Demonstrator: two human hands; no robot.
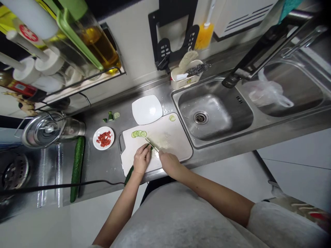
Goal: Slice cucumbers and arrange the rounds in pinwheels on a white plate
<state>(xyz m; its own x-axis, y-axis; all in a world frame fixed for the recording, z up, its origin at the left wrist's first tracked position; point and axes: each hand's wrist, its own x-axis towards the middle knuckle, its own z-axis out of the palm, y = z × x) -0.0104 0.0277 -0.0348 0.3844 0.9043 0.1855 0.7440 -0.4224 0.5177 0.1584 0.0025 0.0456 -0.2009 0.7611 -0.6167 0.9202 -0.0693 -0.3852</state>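
On the white cutting board [176, 137], my left hand [141, 158] is closed round a dark green cucumber [129, 175], whose uncut end shows below the wrist. My right hand [169, 163] grips a knife [153, 145] by its handle. The blade lies right beside the fingers of my left hand, at the cut end of the cucumber. Overlapping cucumber slices [139, 133] form a short row near the board's upper left. Two or so loose slices [172, 118] rest at its upper right corner. Most of the held cucumber is hidden under my hand.
Behind the board stands a white square plate [147, 109]. To the left are a small plate of red pieces [103, 138], cucumber ends [111, 116], a whole cucumber [77, 168] and a lidded pot [43, 129]. A sink [214, 110] borders the right; a black cable [64, 186] crosses the lower left.
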